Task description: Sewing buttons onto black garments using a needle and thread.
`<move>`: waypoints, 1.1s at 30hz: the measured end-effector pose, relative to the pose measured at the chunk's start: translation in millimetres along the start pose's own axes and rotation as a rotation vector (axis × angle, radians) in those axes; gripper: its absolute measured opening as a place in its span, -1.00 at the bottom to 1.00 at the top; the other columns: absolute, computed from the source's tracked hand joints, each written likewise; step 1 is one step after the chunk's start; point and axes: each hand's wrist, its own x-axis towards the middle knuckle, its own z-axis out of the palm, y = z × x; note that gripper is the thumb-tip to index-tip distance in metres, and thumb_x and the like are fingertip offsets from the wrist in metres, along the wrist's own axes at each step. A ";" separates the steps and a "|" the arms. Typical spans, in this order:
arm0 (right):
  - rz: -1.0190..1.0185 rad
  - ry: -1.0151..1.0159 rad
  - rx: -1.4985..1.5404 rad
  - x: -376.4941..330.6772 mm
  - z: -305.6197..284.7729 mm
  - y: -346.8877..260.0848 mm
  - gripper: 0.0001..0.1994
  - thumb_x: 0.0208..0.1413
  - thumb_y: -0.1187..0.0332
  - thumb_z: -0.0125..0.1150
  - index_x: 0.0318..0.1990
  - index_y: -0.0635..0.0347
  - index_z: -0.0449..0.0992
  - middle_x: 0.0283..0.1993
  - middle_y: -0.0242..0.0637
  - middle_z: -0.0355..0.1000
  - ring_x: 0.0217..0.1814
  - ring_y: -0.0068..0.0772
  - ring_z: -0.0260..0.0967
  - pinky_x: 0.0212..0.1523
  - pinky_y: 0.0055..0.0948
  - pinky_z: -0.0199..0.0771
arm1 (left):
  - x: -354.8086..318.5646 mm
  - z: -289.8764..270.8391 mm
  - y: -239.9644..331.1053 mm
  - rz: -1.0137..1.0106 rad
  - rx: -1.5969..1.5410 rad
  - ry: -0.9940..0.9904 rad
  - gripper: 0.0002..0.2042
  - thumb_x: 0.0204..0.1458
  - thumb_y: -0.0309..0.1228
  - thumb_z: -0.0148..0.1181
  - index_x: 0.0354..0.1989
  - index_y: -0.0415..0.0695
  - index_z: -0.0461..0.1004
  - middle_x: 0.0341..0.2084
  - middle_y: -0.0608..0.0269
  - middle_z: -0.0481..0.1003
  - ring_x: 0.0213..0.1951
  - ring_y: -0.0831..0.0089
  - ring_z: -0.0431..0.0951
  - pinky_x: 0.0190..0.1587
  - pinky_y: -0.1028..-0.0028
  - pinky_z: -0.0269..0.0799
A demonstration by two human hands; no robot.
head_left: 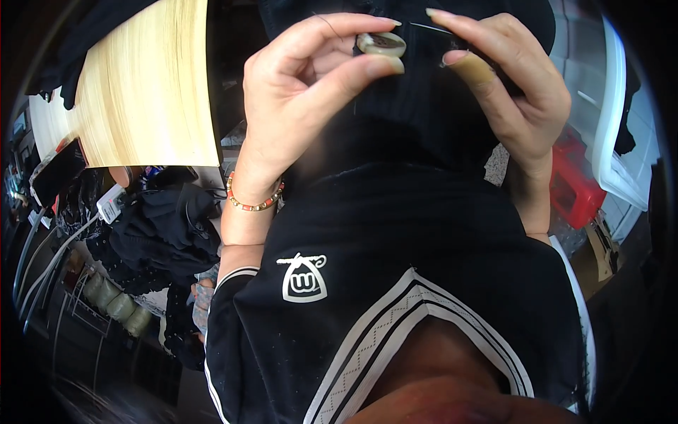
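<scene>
Between the thumb and index finger of my left hand [300, 85] is a round button [385, 45], dark brown in the middle with a cream rim. A thin dark thread loops over that hand's index finger. My right hand [519, 88] pinches a thin sewing needle [429, 27], its tip pointing left toward the button and a short gap away from it. A tan covering [474, 71] wraps the right thumb. Under both hands lies black cloth [417, 106], whose folds are hard to make out against my black top.
A pale wood-grain board [152, 92] stands at the left. Below it are a dark phone [58, 173], a white power strip [111, 203] with cables and a heap of black clothing [169, 226]. A red plastic object [575, 180] and a white plastic rim [613, 120] sit at the right.
</scene>
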 end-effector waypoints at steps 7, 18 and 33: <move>0.030 -0.057 0.085 -3.0 -2.6 -4.4 -0.69 0.03 0.49 0.34 -0.03 0.34 0.58 -0.23 -0.19 0.55 -0.31 -0.48 0.44 -0.34 -0.62 0.38 | 0.8 -0.3 -9.5 0.013 -0.034 0.029 -0.80 0.21 -0.44 0.14 -0.07 -0.19 0.60 -0.34 0.36 0.61 -0.42 0.79 0.44 -0.37 0.76 0.32; -0.015 -0.078 0.046 -0.3 -2.7 -6.5 -0.66 0.01 0.51 0.34 0.00 0.32 0.58 -0.34 -0.25 0.48 -0.39 -0.52 0.37 -0.44 -0.63 0.30 | -1.3 2.7 -9.1 0.073 0.043 0.084 -0.80 0.25 -0.41 0.10 -0.09 -0.18 0.62 -0.45 0.42 0.56 -0.51 0.80 0.35 -0.44 0.76 0.23; -0.038 -0.028 -0.277 0.2 5.3 -16.3 -0.63 -0.02 0.45 0.38 0.01 0.14 0.60 -0.40 -0.37 0.40 -0.45 -0.53 0.32 -0.50 -0.58 0.33 | -1.8 6.7 -10.0 0.132 0.153 0.118 -0.80 0.23 -0.47 0.13 -0.06 -0.23 0.60 -0.52 0.48 0.48 -0.52 0.82 0.30 -0.46 0.77 0.17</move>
